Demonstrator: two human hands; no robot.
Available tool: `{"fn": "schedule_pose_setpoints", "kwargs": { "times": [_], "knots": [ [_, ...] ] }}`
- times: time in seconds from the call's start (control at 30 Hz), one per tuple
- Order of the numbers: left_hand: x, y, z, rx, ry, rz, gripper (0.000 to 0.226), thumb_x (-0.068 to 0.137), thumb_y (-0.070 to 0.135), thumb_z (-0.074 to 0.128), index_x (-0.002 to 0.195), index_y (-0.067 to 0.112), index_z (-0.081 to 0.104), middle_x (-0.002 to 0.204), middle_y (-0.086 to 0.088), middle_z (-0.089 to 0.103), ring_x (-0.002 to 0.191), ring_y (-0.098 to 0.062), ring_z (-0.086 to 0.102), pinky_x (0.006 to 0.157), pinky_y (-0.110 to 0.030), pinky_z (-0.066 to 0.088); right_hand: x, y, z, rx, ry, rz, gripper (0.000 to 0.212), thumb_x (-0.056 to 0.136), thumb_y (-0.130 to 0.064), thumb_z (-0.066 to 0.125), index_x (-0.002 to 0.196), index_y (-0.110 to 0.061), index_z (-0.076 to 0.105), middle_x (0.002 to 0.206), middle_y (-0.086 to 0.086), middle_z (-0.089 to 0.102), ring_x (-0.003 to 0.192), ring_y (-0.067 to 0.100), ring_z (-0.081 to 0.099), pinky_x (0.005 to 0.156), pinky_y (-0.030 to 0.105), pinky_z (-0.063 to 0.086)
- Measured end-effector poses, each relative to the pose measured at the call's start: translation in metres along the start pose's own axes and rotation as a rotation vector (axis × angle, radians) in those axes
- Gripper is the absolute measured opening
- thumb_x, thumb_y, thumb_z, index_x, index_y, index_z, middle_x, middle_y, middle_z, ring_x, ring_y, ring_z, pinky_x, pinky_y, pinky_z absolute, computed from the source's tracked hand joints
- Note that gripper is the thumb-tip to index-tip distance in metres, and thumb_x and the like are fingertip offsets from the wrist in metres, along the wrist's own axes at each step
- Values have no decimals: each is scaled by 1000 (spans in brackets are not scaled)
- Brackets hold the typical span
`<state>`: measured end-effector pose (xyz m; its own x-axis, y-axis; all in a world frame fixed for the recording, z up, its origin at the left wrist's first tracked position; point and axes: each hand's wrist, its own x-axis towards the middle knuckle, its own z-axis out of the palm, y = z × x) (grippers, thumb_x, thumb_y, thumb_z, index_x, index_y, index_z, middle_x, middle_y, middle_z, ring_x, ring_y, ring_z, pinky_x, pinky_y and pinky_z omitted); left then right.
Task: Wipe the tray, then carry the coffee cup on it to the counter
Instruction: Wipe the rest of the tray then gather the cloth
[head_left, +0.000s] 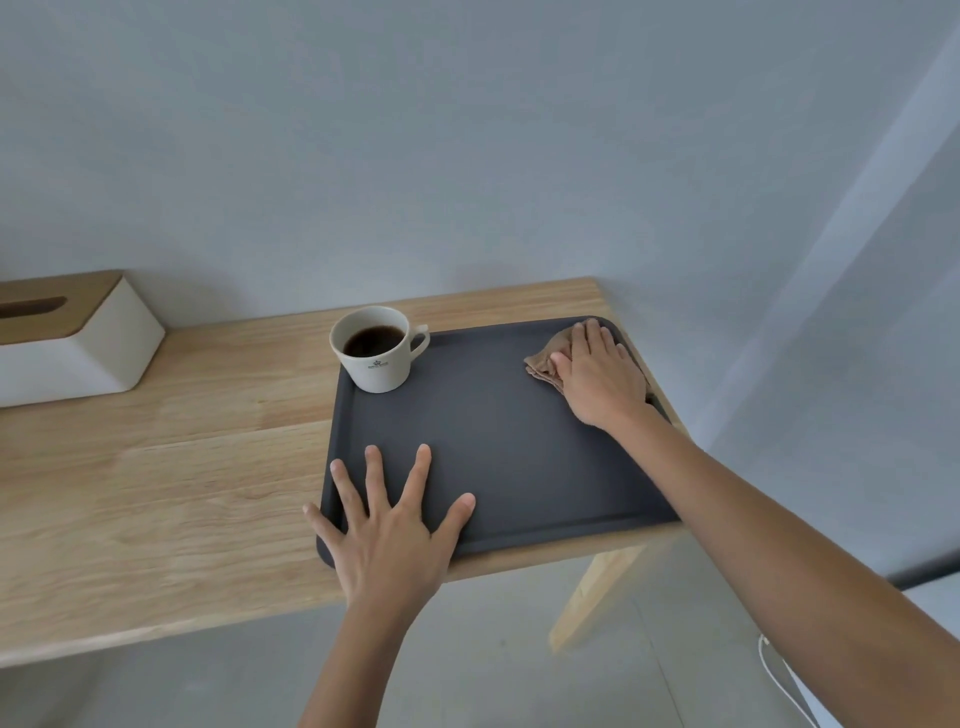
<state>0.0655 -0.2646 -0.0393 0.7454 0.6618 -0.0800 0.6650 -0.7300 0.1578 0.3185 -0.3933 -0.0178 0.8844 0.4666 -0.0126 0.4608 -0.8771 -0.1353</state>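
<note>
Table (156, 467): tray (493, 441) long axis left-right.

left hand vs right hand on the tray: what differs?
The left hand lies flat with fingers spread and nothing under it but the tray; the right hand presses on a brown cloth. The left hand sits at the tray's near left corner, the right hand at its far right corner. The right arm reaches further out than the left. Both are bare, palm down.
</note>
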Motion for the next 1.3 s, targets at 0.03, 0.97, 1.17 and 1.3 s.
{"fn": "schedule_pose_setpoints", "kwargs": {
  "times": [0.03, 0.97, 1.17, 1.3],
  "knots": [
    [0, 0, 1, 2, 7, -2, 78, 73, 86, 4, 144, 55, -7, 164, -1, -8, 146, -35, -22, 110, -65, -10, -7, 1, 0, 10, -1, -48, 63, 101, -43, 15, 151, -5, 10, 162, 15, 9, 149, 28, 11, 120, 42, 15],
    [68, 109, -42, -375, -231, 606, 53, 101, 45, 28, 152, 37, 15, 164, 2, 1, 150, -23, -7, 114, -63, -4, -130, 49, -37, 495, 79, -247, 12, 88, -28, 64, 87, -21, 54, 83, -5, 60, 78, 11, 56, 65, 19, 39],
    [88, 115, -68, -563, -577, 774, 30, 94, 42, 53, 110, 17, 60, 150, 1, 40, 138, 7, 13, 119, -38, 11, -125, 46, -87, 727, 27, -293, 11, 84, -23, 70, 86, -22, 58, 80, -7, 71, 76, 7, 66, 69, 24, 49],
    [85, 94, -92, -828, -606, 780, 26, 87, 36, 65, 83, 13, 54, 87, 0, 56, 82, -11, 51, 82, -28, 40, -115, 39, -108, 926, -10, -299, 8, 82, -17, 71, 82, -17, 62, 71, -5, 69, 69, 8, 63, 69, 31, 49]
  ]
}}
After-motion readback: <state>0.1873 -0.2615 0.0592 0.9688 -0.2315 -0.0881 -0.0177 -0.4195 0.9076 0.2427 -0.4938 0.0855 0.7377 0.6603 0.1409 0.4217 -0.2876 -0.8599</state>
